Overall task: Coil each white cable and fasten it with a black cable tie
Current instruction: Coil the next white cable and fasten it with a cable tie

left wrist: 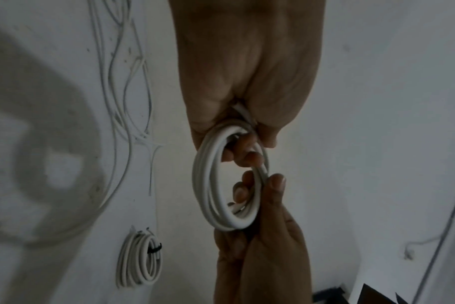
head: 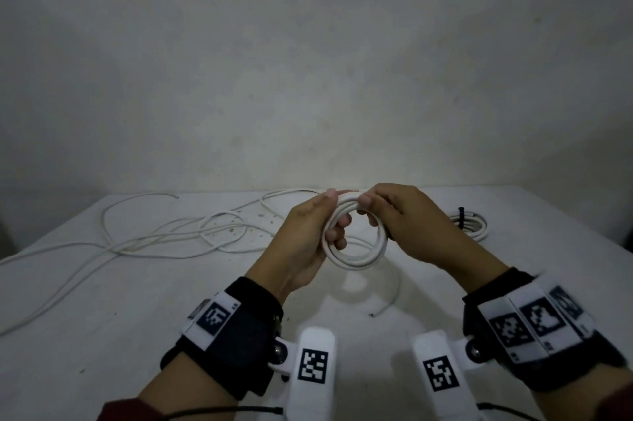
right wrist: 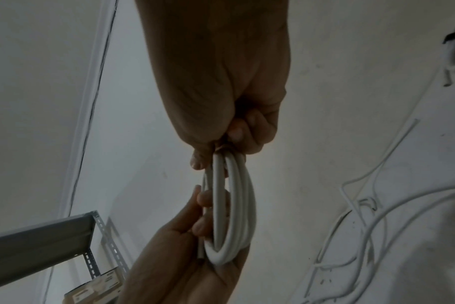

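Note:
Both hands hold a small coil of white cable [head: 356,259] above the table, in the middle of the head view. My left hand [head: 334,215] grips the coil's left side, thumb on top and fingers curled through the ring. My right hand [head: 368,211] pinches its upper right part. A short cable end [head: 349,191] sticks out between the two thumbs. The left wrist view shows the coil [left wrist: 203,185] held between both hands, as does the right wrist view, coil [right wrist: 234,205]. No black tie is in either hand.
A coil bound with a black tie [head: 461,215] lies at the back right of the table [head: 102,335]. Loose white cables [head: 154,235] sprawl over the left half. Another cable end [head: 387,304] lies under the hands. A metal shelf [right wrist: 39,236] stands beyond the table.

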